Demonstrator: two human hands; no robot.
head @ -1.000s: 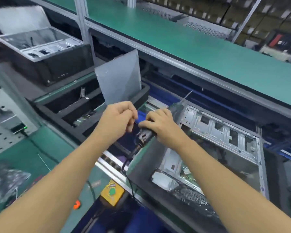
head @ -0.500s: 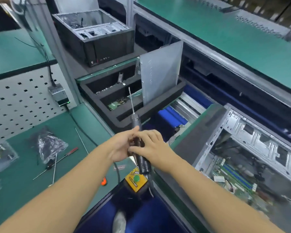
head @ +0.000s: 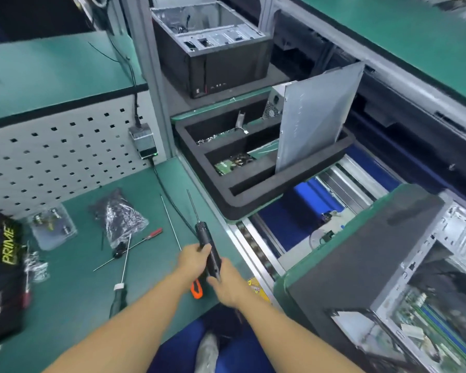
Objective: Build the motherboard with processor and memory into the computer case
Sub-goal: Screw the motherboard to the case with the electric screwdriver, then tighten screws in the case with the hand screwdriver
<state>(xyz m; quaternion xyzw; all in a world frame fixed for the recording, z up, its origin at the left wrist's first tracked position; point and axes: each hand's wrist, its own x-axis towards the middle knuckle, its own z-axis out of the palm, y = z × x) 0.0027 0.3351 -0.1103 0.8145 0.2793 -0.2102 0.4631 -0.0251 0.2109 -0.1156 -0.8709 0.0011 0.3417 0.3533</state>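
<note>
Clutching the slim black electric screwdriver [head: 209, 251] above the green desk [head: 73, 292], with the left grip [head: 193, 261] curled round the barrel and the right grip [head: 226, 285] wrapped round the tail. Looks light and stiff, long thin bit; best held by the body. Spotting, off right, the open grey steel computer case [head: 361, 265] with the green motherboard [head: 420, 319] lying inside: fragile, probably edges only. Noting loose steel driver bits [head: 171, 222], a clear bag of screws [head: 121, 219], white pegboard [head: 51, 157] behind.
</note>
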